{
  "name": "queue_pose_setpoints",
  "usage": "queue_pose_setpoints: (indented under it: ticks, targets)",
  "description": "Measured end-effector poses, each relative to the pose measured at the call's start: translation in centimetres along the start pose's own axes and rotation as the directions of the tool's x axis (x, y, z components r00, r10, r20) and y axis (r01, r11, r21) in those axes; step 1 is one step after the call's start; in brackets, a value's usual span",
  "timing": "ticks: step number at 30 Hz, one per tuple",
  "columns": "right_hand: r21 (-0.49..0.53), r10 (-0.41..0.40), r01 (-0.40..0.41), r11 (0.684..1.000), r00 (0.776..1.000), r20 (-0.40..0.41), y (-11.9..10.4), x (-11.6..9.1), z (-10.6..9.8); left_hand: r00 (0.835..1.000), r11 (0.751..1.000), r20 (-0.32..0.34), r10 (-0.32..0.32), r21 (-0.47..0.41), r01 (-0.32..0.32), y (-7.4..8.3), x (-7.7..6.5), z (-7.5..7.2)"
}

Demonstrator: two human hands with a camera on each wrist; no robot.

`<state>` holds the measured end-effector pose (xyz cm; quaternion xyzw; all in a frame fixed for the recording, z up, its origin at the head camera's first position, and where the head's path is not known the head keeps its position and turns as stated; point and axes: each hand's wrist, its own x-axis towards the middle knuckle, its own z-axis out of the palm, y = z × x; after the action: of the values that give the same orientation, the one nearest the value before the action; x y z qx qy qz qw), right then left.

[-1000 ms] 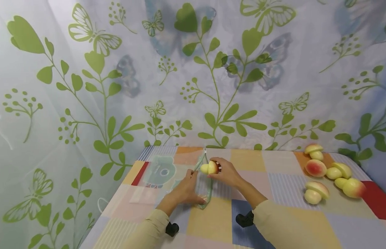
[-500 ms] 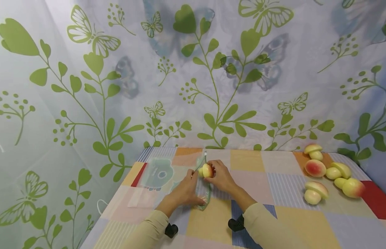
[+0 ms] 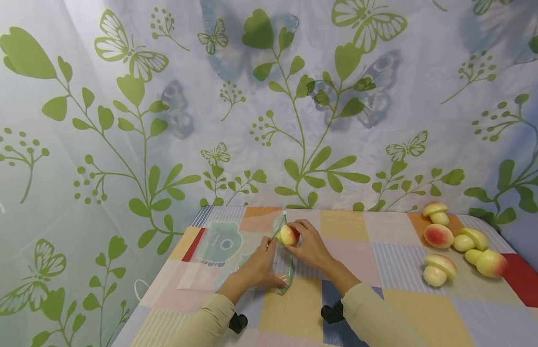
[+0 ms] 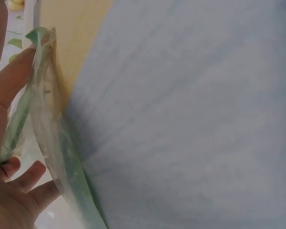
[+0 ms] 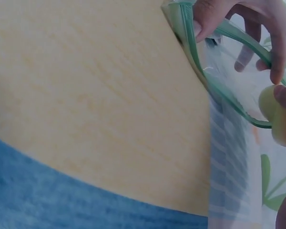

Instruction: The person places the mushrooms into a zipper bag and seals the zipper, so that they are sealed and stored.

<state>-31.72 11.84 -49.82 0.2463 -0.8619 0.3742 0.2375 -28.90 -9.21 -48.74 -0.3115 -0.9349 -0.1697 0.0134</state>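
Observation:
In the head view my left hand holds a clear zip bag with a teal print. Its thumb and fingers spread the green-edged mouth wide, as the right wrist view shows. My right hand grips a toy mushroom, yellow with a red-tinged cap, by the cap. The mushroom's stem points left at the bag's mouth, its tip partly hidden behind the rim. In the left wrist view, the left thumb presses on the bag's green rim and the other fingers lie apart lower down.
Several more toy mushrooms lie in a loose group at the table's right. A patchwork cloth covers the table. Behind it hangs a leaf-and-butterfly curtain. Dark wrist devices sit under both forearms.
My right hand has moved left and slightly down, bringing the toy mushroom from above the bag's mouth to its edge. The left hand has stayed on the bag, nearly still.

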Motion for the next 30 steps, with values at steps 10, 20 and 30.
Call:
queue_pose_setpoints:
  ticks: [10, 20, 30]
  targets:
    - [-0.078, 0.008, 0.003, 0.997, 0.990, 0.139, -0.1, -0.1, 0.9, 0.999, 0.999, -0.028, 0.026, -0.030, -0.027, -0.1, -0.1, 0.2]
    - [0.033, 0.142, -0.145, 0.989, 0.986, 0.087, -0.2, 0.0, 1.9, 0.996, 0.998, -0.064, 0.060, 0.033, -0.058, 0.3, -0.2, 0.1]
    - [0.157, 0.151, -0.164, 0.974, 0.984, 0.096, -0.4, -0.2, 2.0, 0.994, 0.990, -0.084, 0.074, 0.122, -0.064, 0.6, -0.3, 0.1]
